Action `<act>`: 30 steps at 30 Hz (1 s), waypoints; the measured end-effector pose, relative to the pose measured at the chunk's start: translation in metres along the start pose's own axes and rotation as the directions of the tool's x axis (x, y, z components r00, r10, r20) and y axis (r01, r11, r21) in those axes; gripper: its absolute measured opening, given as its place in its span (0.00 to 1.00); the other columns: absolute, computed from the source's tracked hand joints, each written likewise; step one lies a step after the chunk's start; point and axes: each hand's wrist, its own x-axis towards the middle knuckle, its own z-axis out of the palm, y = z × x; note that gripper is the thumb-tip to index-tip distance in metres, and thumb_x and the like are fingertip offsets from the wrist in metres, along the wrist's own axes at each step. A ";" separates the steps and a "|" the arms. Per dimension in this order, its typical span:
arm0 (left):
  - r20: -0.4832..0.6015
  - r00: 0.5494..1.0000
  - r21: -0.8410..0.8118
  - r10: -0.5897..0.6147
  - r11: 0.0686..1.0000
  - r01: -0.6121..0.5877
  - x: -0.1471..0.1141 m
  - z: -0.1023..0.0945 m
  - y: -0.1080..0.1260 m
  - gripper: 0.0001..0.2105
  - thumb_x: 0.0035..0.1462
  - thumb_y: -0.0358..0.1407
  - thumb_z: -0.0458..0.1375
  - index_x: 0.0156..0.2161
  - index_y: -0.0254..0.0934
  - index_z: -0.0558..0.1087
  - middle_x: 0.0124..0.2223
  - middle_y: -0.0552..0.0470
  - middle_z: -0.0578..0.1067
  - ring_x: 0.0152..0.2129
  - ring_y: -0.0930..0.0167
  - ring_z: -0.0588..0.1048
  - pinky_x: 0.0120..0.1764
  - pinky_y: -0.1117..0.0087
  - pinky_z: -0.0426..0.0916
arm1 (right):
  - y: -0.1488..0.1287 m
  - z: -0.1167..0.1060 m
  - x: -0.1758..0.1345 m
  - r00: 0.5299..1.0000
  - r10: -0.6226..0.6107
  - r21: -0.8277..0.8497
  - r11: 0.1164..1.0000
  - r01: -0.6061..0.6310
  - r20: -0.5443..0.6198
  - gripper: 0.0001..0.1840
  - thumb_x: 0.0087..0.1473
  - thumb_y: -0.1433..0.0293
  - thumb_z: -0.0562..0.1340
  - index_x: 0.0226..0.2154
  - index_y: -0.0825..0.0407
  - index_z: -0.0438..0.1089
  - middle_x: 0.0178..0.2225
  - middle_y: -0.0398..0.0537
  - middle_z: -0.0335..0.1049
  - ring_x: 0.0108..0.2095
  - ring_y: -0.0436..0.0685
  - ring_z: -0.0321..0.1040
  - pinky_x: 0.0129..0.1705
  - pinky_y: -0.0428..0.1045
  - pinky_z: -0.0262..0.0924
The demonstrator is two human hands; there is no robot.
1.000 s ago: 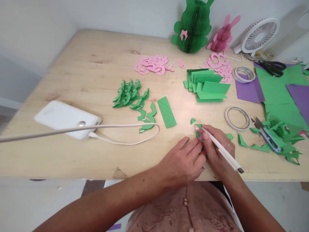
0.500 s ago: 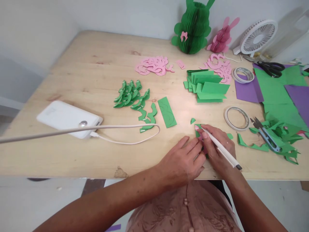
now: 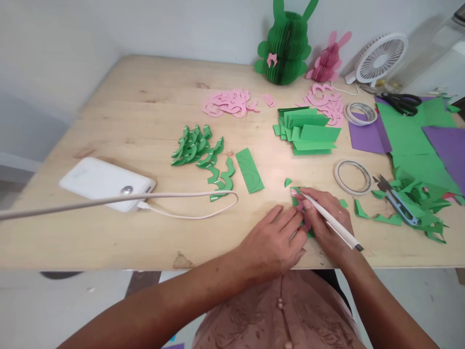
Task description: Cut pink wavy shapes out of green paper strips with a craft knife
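Observation:
My right hand [image 3: 327,213] grips a white pen [image 3: 336,224], its tip at the upper part of a small green paper piece [image 3: 295,191] near the table's front edge. A pink paper cutout [image 3: 307,223] lies over that green piece, mostly covered by my hands. My left hand [image 3: 276,237] rests beside it with its fingers stretched out, the fingertips pressing on the cutout and paper. To the left lies a green paper strip [image 3: 249,169] with curved lines drawn on it. A small green scrap [image 3: 288,182] sits just above my hands.
Scalloped green pieces [image 3: 192,145], pink cutouts [image 3: 228,103] and folded green strips [image 3: 308,133] lie farther back. At right are a tape roll [image 3: 352,177], thread snips [image 3: 397,201], green scraps [image 3: 432,194] and black scissors [image 3: 401,103]. A cabled power bank [image 3: 101,182] lies left; paper rabbits [image 3: 286,48] and a fan [image 3: 380,57] stand behind.
The camera view has shifted slightly. Both hands stay almost in place over the paper, with the pen still held at the same spot.

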 end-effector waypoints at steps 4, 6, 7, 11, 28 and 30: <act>0.002 1.000 -0.005 -0.002 1.000 0.002 0.000 0.000 0.000 0.11 0.64 0.36 0.51 0.42 0.30 0.71 0.49 0.38 0.75 0.52 0.58 0.71 0.54 0.56 0.65 | 0.000 0.001 0.000 1.000 -0.005 -0.003 1.000 0.005 -0.016 0.11 0.64 0.68 0.56 0.47 0.46 0.71 0.44 0.44 0.78 0.43 0.55 0.73 0.47 0.51 0.62; 0.006 1.000 -0.006 -0.003 1.000 0.003 0.000 0.000 0.000 0.11 0.64 0.37 0.51 0.42 0.30 0.72 0.49 0.38 0.75 0.52 0.58 0.71 0.54 0.56 0.65 | 0.000 0.001 0.001 1.000 -0.005 0.001 1.000 0.005 -0.015 0.11 0.64 0.67 0.56 0.47 0.46 0.71 0.44 0.45 0.78 0.43 0.56 0.73 0.47 0.52 0.62; 0.009 1.000 -0.007 -0.003 1.000 0.003 0.000 0.000 0.000 0.11 0.64 0.37 0.51 0.41 0.30 0.72 0.49 0.39 0.75 0.52 0.58 0.71 0.54 0.56 0.65 | 0.000 0.001 0.001 1.000 -0.003 0.006 1.000 0.003 -0.013 0.11 0.64 0.67 0.56 0.47 0.47 0.71 0.44 0.45 0.78 0.43 0.56 0.73 0.47 0.52 0.63; 0.011 1.000 -0.007 -0.007 1.000 0.007 0.000 0.000 0.000 0.11 0.64 0.37 0.51 0.41 0.30 0.71 0.50 0.38 0.75 0.53 0.58 0.71 0.54 0.56 0.65 | -0.001 0.001 0.002 1.000 0.022 0.042 0.999 -0.022 -0.011 0.11 0.64 0.67 0.56 0.46 0.47 0.71 0.44 0.46 0.78 0.44 0.57 0.73 0.48 0.53 0.63; -0.005 1.000 -0.013 -0.009 1.000 0.009 -0.001 0.000 0.001 0.10 0.64 0.37 0.53 0.43 0.31 0.72 0.50 0.38 0.75 0.53 0.59 0.72 0.55 0.55 0.64 | 0.006 -0.003 -0.019 0.992 -0.120 -0.089 0.989 0.115 -0.050 0.13 0.61 0.74 0.59 0.49 0.50 0.69 0.39 0.49 0.78 0.37 0.57 0.73 0.43 0.53 0.65; -0.011 1.000 -0.016 -0.006 1.000 0.006 -0.001 0.000 0.001 0.10 0.63 0.37 0.53 0.43 0.31 0.72 0.50 0.38 0.75 0.53 0.59 0.72 0.56 0.55 0.64 | 0.009 -0.001 -0.019 0.991 -0.129 -0.114 0.986 0.123 -0.041 0.13 0.60 0.74 0.60 0.48 0.50 0.69 0.37 0.48 0.78 0.36 0.57 0.72 0.42 0.53 0.64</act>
